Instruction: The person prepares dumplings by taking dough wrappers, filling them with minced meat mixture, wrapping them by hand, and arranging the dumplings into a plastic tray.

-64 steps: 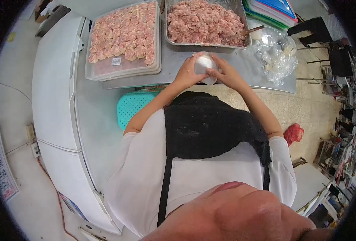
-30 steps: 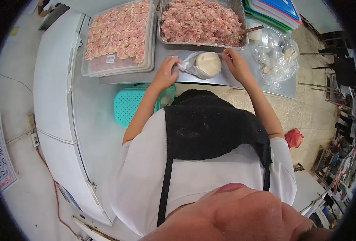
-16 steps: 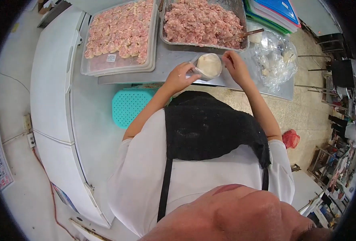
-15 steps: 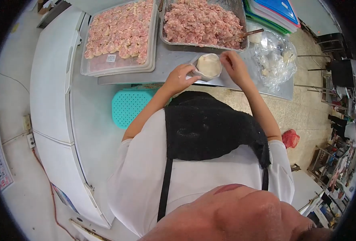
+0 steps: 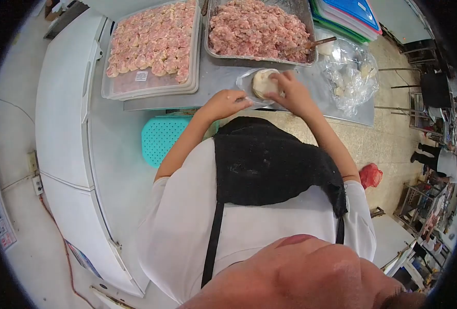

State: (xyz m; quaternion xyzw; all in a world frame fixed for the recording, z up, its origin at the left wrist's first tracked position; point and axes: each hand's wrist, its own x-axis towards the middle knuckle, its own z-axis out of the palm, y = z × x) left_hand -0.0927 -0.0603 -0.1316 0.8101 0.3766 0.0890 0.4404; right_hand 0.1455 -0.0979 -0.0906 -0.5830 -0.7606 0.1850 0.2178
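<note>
A stack of round, pale dough wrappers (image 5: 262, 82) sits at the table's front edge, partly inside a clear plastic bag (image 5: 245, 81). My right hand (image 5: 294, 93) grips the right side of the stack, fingers over its top and thumb at its near edge. To the left, my left hand (image 5: 224, 105) has its fingers closed at the near left edge of the bag. My right fingers hide part of the top wrapper.
A metal pan (image 5: 259, 61) of ground meat, with a utensil handle (image 5: 321, 41) sticking out, stands behind my hands. Stacked trays (image 5: 146, 88) of filled dumplings are at left. Another plastic bag (image 5: 349, 77) with pale pieces lies right, near coloured boards (image 5: 349, 15). A turquoise perforated basket (image 5: 161, 139) is below.
My right hand has moved left from the bag's edge onto the wrapper stack and now grips it. The plastic is peeled back to the left. My left hand has shifted slightly down.
</note>
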